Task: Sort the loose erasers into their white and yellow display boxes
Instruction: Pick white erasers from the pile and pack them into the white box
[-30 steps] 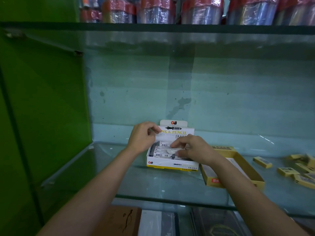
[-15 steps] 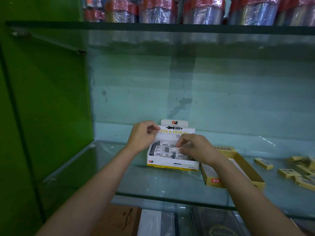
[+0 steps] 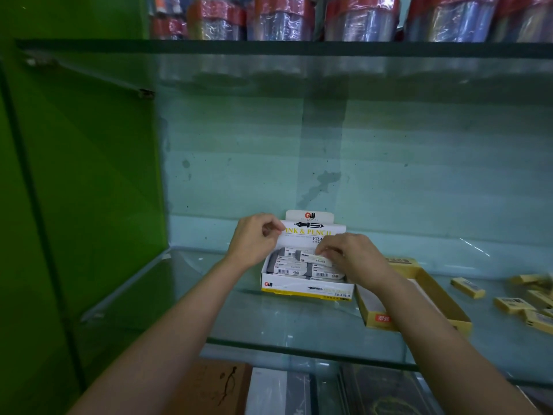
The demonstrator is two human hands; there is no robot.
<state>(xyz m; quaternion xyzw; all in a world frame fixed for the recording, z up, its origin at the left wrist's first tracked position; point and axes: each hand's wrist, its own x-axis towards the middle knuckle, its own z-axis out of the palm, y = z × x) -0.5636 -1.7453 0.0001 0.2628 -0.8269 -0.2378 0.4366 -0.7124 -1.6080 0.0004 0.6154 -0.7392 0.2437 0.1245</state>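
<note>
Right hand (image 3: 354, 260) pinches a white eraser (image 3: 316, 258) (long axis left-right, flat) over the white box (image 3: 305, 290) on the glass shelf (image 3: 269, 322); left hand (image 3: 254, 242) pinches the box's back flap, just left.

the white display box (image 3: 305, 290) at frame centre carries a yellow strip along its base, a red logo and black lettering. inside it, grey-and-white erasers (image 3: 288, 266) show black barcodes. the yellow display box (image 3: 375, 317) at lower right bears a red label. pale yellow loose erasers (image 3: 468, 287) lie far right. a green panel (image 3: 74, 175) fills the left. red-topped wrapped packs (image 3: 281, 16) line the top.
</note>
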